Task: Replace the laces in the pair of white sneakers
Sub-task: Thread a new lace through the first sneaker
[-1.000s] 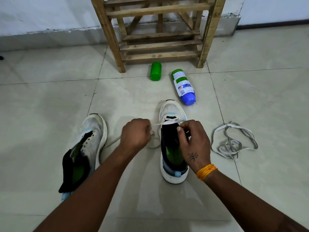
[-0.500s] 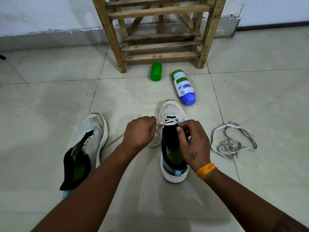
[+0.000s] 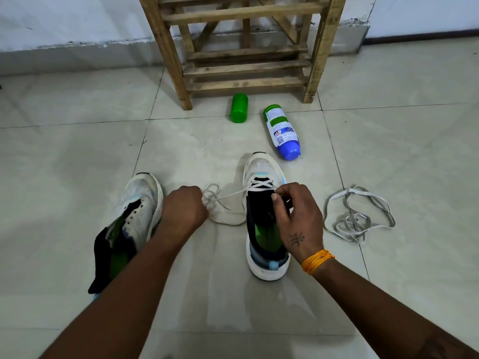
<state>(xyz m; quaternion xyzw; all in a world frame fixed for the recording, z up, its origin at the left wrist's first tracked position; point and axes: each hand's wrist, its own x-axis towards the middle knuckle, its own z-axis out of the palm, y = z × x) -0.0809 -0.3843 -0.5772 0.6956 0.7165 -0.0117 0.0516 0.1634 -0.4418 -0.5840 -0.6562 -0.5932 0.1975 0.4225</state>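
I see the white mesh sneaker with the black tongue and green insole (image 3: pixel 264 216) standing toe-away on the pale tiled floor (image 3: pixel 77 156), with bare tile open all round its heel and toward me; the right hand (image 3: pixel 298 216) rests over its right side, thumb and fingers curled in a pinch at the tongue's upper edge near the eyelets, though what lies between the fingertips I cannot make out; the left hand (image 3: pixel 185 209) is closed in a fist on the thin white lace (image 3: pixel 233 194), which runs taut from the shoe's lowest eyelets, where it crosses once, to that fist; its slack loops lie on the tile between hand and shoe; the second white sneaker, unlaced (image 3: pixel 132 221), leans just beside the left forearm, its heel partly hidden by that arm; a loose tangle of flat grey-white lace (image 3: pixel 359 220) lies well apart on the right, with free floor around it; beyond the laced shoe's toe a white bottle with a green label and blue cap (image 3: pixel 282 133) lies on its side, near a small green plastic container (image 3: pixel 239 108); behind them stands a rough wooden slatted rack (image 3: pixel 246 47) against the white wall, its top cut off by the frame
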